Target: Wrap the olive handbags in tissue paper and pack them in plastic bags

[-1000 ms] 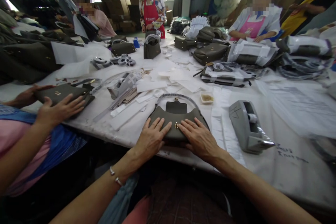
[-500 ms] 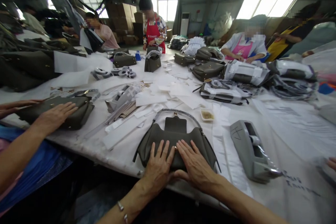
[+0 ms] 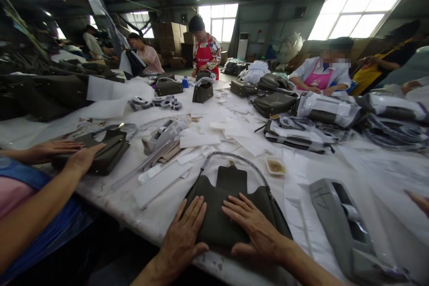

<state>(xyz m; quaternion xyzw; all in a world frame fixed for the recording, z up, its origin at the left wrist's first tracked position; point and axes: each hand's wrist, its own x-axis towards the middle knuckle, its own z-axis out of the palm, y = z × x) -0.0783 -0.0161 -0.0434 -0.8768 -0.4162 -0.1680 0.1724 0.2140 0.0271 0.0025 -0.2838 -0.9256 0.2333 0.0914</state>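
A dark olive handbag (image 3: 221,205) lies at the table's front edge with its flap (image 3: 232,178) folded up at the back. Its wrapped shoulder strap (image 3: 239,157) arches away behind it. My left hand (image 3: 184,232) rests flat on the bag's left side, fingers stretched out. On the right part of the same bag lies my right hand (image 3: 253,228), also flat with the fingers slightly spread. Neither hand grips anything. The lower sides of the bag are partly covered by my hands.
A grey tape dispenser (image 3: 345,223) stands to the right, beside a small dish (image 3: 275,166). Paper strips (image 3: 162,183) and another dispenser (image 3: 164,134) lie left. A co-worker's hands press a similar bag (image 3: 109,152) at far left. Wrapped bags (image 3: 298,134) are piled back right.
My hands have moved apart across the bag, the left one toward its left side. The co-worker's hands at left have shifted on their bag. The whole view has tilted up a little.
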